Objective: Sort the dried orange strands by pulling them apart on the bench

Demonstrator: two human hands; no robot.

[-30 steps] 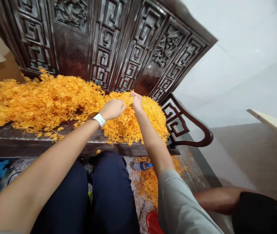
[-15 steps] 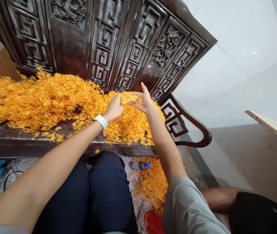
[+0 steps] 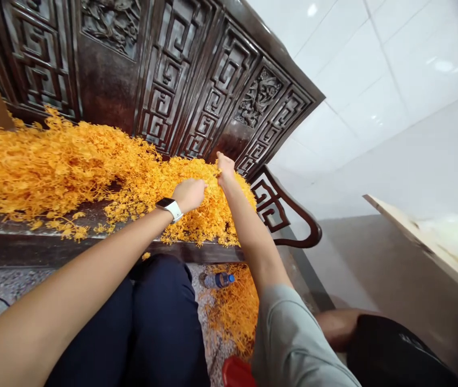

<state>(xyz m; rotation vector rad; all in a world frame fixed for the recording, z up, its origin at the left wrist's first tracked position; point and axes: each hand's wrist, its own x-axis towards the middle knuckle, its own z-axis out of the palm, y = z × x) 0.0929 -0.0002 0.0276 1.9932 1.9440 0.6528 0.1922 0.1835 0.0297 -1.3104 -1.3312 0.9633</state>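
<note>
A big heap of orange plastic sprigs covers the seat of a dark carved wooden bench. My left hand, with a white-strapped watch on the wrist, is closed in a fist on sprigs at the right end of the heap. Just beyond it, my right hand is closed with its fingers pinching orange sprigs at the top of the pile. Both hands nearly touch each other.
The bench's carved backrest rises behind the heap, and a curved armrest ends it on the right. More orange sprigs and a small bottle lie on the floor. A wooden board stands at right.
My right hand, open half a second ago, has closed on sprigs again. My left hand dropped slightly onto the pile. The view shifted to the right.
</note>
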